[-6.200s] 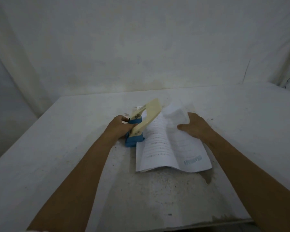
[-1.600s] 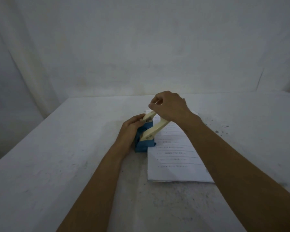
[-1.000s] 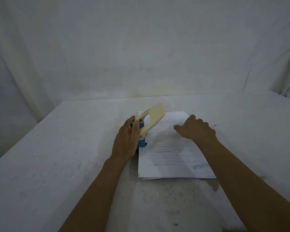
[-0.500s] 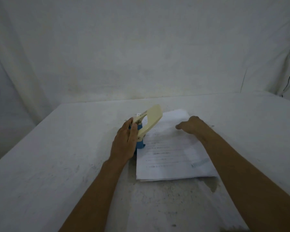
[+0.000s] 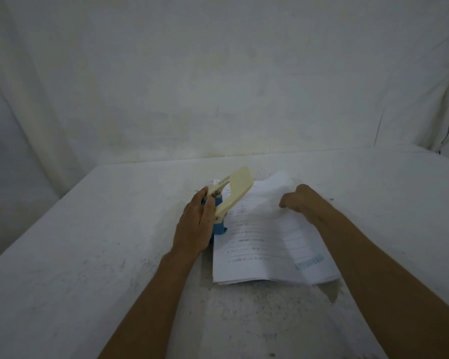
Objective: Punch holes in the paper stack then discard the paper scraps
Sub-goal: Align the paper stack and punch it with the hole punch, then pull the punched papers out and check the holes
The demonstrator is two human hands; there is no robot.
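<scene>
White surface (image 5: pixel 88 255) held paper stack (image 5: pixel 265 244); my left hand (image 5: pixel 196 226) gripped hole punch (image 5: pixel 228 200), right hand (image 5: pixel 300 200) pinched top sheets.

The hole punch (image 5: pixel 224 203) has a smooth cream lever that looks like plastic and a blue base. The paper stack (image 5: pixel 267 244) is matt white printed sheets. The desk (image 5: pixel 88 242) is matt, whitish, speckled and scuffed. Creased white cloth (image 5: pixel 218 73) hangs behind.

A white table (image 5: pixel 88 255) bears a paper stack (image 5: pixel 267 244) and what looks like a hole punch (image 5: pixel 226 203)
</scene>
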